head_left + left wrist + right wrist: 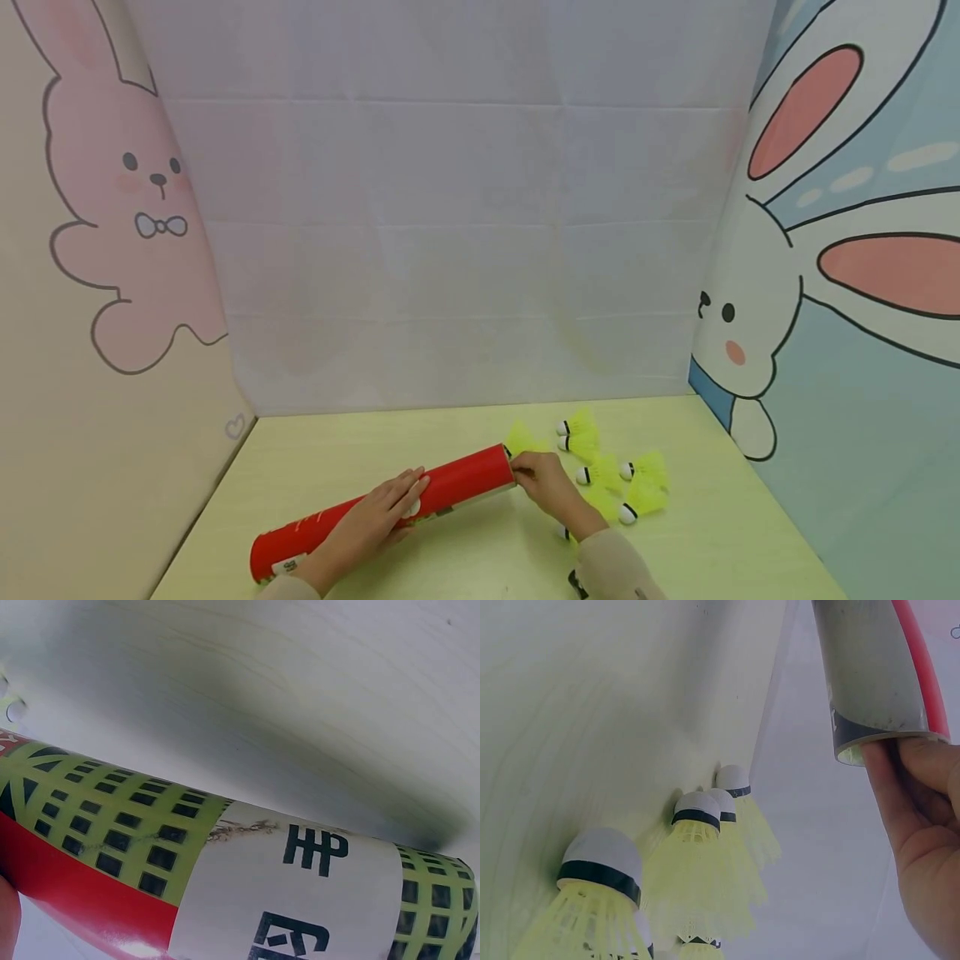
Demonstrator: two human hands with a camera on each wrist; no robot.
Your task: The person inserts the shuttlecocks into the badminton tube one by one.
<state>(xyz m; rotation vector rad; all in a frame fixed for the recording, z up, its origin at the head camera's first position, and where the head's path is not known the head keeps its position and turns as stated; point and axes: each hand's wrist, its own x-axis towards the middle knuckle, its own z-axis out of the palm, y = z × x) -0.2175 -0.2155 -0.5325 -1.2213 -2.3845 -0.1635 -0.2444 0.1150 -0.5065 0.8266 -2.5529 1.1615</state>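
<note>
A long red shuttlecock tube lies slantwise over the table, its right end lifted. My left hand holds it around the middle, fingers laid across the top. In the left wrist view the tube's side shows green with dark squares, red, and a white label. My right hand is at the raised end, thumb and fingers bent together. In the right wrist view the fingertips reach into the tube's open mouth, where pale green shows inside the rim. What they pinch in there is hidden, so I cannot tell.
Several yellow shuttlecocks with white heads, such as one shuttlecock, lie on the pale table around and beyond my right hand. A small dark object is by the right sleeve. White sheeting stands behind, with rabbit-printed walls on both sides.
</note>
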